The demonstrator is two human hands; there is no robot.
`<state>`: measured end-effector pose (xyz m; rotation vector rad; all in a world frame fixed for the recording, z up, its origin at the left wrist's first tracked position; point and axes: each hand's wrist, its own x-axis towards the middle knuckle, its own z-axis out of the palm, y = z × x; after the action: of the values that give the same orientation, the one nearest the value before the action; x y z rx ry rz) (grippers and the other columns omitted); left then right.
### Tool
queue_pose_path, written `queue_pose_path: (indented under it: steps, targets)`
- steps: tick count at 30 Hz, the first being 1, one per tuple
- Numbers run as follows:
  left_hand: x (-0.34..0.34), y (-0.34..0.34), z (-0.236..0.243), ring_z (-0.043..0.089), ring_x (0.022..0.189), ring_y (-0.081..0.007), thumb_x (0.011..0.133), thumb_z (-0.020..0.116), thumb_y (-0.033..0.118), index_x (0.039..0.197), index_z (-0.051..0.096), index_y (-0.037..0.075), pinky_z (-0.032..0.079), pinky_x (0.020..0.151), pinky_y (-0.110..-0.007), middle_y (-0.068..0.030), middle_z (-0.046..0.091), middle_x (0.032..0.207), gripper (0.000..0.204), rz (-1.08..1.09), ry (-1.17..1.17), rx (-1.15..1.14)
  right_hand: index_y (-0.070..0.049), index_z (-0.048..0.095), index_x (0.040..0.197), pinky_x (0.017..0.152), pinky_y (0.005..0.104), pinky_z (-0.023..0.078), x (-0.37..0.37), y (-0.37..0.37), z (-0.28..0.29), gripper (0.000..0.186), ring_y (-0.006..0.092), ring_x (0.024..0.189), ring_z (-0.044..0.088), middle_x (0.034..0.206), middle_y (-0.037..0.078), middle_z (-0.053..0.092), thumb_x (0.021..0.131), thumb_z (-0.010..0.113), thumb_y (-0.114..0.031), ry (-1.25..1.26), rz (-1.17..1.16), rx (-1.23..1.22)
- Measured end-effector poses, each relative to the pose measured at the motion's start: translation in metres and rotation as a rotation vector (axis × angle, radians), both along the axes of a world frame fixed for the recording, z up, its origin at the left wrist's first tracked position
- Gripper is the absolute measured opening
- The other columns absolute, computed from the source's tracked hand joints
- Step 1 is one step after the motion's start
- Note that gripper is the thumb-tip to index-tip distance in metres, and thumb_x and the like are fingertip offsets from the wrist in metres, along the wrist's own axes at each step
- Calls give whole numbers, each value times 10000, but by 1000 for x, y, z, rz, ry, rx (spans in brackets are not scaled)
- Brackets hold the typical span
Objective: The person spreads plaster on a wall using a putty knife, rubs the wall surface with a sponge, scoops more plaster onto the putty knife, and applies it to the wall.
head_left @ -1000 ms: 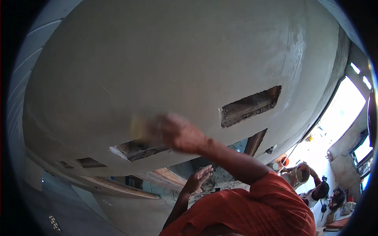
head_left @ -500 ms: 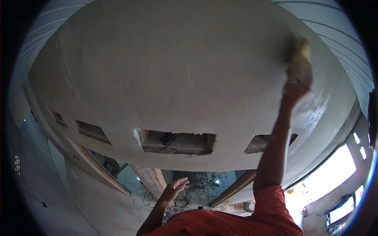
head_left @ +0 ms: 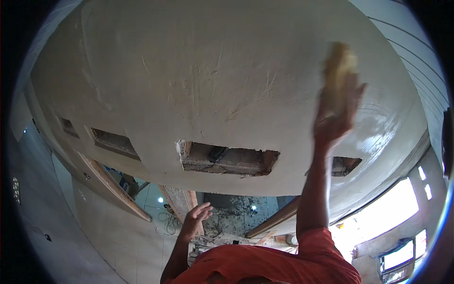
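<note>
Overhead and ahead stretches a grey plastered wall, with fresh streaks and scratches across its middle. My right hand, arm raised high, presses a yellow sponge to the upper right of this wall. Motion blurs both the sponge and the fingers, so the exact grip is hard to see. A wet sheen shows on the plaster beside the wrist. Low at my left side, my left hand is held in the air with its fingers stretched out and holding nothing.
Rough rectangular openings interrupt the wall: a wide one in the middle, another behind my right forearm, and smaller ones at left. Below are wooden boards, a debris-strewn tiled floor and a loose cable. Bright window at right.
My right hand has swept the sponge leftward over the plaster. The view has shifted slightly, and more scratches show mid-wall. My left hand stays low and open.
</note>
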<state>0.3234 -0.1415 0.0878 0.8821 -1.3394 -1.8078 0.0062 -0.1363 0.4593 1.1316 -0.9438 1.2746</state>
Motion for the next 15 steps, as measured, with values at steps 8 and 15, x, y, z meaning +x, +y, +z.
queue_pose_path:
  steps: [8,15]
  targets:
    - [37,-9,0,609,1107,-215,973,589,240,1346,495,-3,446,1000,-346,-137,611,1247,455,139,42,12,-72,516,1361,1101,405,375,107,-64,-1,544,308,1351,417,1433,142,473,833,633,-19,75,204,384]
    - [37,-12,-12,595,1126,-229,988,565,197,1348,491,-13,482,975,-351,-164,598,1251,424,164,180,-91,-105,503,1378,1177,527,223,160,-73,4,567,337,1393,360,1457,92,468,827,588,-5,152,379,161]
